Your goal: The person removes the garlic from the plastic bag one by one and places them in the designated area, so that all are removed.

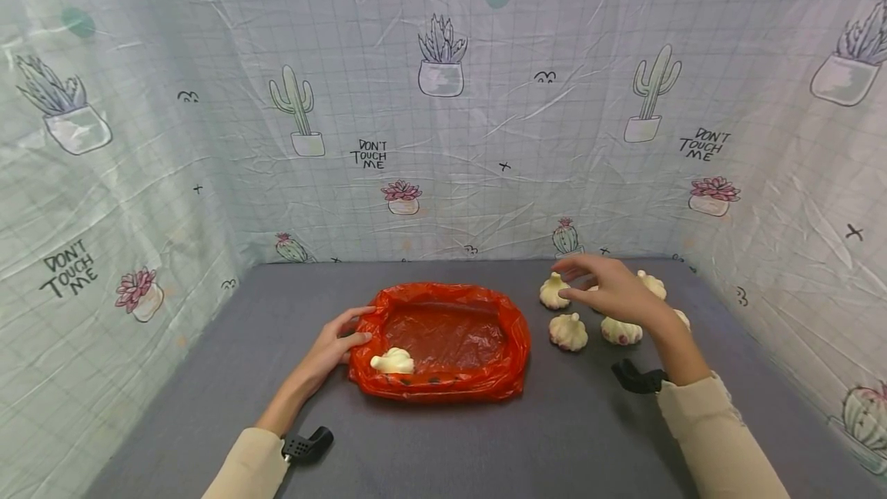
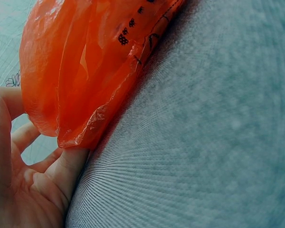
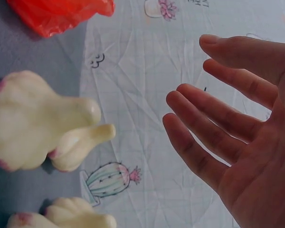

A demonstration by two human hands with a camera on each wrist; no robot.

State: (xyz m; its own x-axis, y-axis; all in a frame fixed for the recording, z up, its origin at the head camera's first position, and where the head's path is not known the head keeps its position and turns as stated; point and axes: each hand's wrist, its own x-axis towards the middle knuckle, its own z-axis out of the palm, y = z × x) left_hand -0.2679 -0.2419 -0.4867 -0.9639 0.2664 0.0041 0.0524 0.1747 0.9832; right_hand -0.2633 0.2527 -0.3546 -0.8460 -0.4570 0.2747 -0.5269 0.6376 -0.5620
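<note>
A red plastic bag point(image 1: 514, 345) lies with its mouth spread wide and its rim folded out. One pale garlic bulb point(image 1: 393, 361) rests inside at its near left. My left hand point(image 1: 331, 346) rests against the bag's left side, fingers loosely spread. In the left wrist view, fingertips of the left hand point(image 2: 35, 185) touch the red plastic and pass partly behind it. Over the garlic group hovers my right hand point(image 1: 613, 289), its fingers and thumb apart and nothing between them. Nearest to it is a garlic bulb point(image 1: 553, 293); another bulb point(image 1: 568, 332) sits just in front.
More garlic bulbs point(image 1: 621, 331) lie on the right of the grey tabletop point(image 1: 457, 445), some partly hidden by the right hand and forearm. A patterned cloth wall point(image 1: 443, 145) with cactus drawings encloses the back and both sides.
</note>
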